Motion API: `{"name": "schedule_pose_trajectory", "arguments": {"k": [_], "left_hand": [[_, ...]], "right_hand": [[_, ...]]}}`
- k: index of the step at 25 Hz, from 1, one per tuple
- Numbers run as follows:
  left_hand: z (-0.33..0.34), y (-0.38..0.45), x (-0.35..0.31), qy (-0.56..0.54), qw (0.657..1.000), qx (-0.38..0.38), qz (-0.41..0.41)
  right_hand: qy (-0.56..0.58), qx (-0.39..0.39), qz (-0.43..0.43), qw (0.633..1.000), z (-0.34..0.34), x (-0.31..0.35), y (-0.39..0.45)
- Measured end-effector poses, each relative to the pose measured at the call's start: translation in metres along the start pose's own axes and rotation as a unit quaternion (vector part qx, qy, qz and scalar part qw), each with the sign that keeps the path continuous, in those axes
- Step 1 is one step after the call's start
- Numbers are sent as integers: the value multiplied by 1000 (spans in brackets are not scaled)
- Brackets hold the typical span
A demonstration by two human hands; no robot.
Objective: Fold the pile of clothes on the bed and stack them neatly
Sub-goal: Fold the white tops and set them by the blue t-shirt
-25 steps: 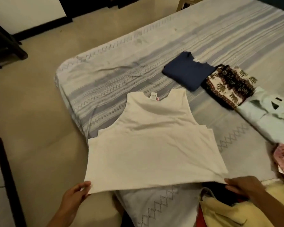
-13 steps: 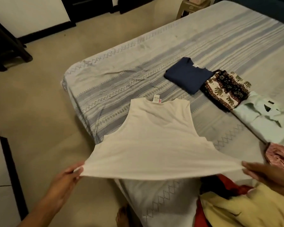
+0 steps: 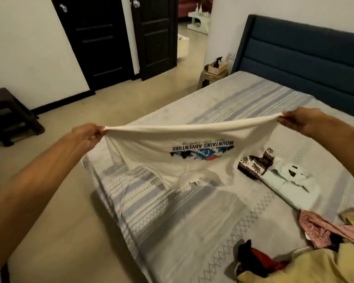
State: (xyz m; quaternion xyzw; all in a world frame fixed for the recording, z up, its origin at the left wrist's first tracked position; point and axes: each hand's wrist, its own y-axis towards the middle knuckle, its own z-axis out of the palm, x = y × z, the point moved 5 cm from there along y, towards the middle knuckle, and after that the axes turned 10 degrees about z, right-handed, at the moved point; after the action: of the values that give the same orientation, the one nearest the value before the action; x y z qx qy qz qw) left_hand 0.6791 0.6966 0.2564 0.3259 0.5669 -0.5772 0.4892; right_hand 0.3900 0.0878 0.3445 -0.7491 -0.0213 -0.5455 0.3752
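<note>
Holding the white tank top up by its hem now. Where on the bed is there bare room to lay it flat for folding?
Bare sheet lies in the near middle of the bed, under the white tank top, bordered by the bed's left edge, the mint shirt on the right and the unfolded pile nearest you. The stretch toward the headboard is bare too. The right side is crowded: elephant-print cloth, mint shirt, pink garment.

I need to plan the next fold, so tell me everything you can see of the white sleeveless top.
The white sleeveless top looks like soft, thin knit. It hangs in the air, stretched wide by its hem between the left hand and the right hand, each pinching a corner. Its print, "MOUNTAINS ADVENTURE" over blue mountains, reads upside down. The neck and armholes droop lowest, at or just above the bed sheet.
</note>
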Motion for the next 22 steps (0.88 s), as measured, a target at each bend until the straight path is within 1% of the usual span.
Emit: {"name": "schedule_pose_trajectory", "arguments": {"k": [3, 5, 8, 11, 12, 14, 16, 18, 20, 22], "left_hand": [[38, 37, -34, 17, 999, -14, 25], [59, 65, -53, 14, 999, -19, 45], [75, 89, -79, -48, 995, -49, 71], [82, 66, -107, -107, 980, -80, 150], [83, 51, -113, -121, 975, -71, 174], [74, 28, -115, -161, 967, -52, 193], [45, 12, -97, -197, 964, -24, 177], [5, -1, -51, -195, 971, -13, 138], [-38, -21, 22, -140, 986, -16, 88], [-84, -42, 115, -94, 995, -12, 44]], "right_hand": [[-10, -23, -24, 999, 31, 41, 11], [-30, -36, -18, 999, 43, 55, 27], [-1, -57, -42, 997, 51, 71, 45], [65, -47, -89, 993, 56, 86, 41], [77, -35, -105, 991, 57, 90, 34], [90, -11, -123, 988, 52, 87, 16], [80, 12, -115, 990, 40, 66, 4], [41, 20, -75, 996, 17, 17, 1], [-14, 13, -15, 1000, -9, -57, 9], [-63, 4, 57, 996, -33, -147, 21]]}}
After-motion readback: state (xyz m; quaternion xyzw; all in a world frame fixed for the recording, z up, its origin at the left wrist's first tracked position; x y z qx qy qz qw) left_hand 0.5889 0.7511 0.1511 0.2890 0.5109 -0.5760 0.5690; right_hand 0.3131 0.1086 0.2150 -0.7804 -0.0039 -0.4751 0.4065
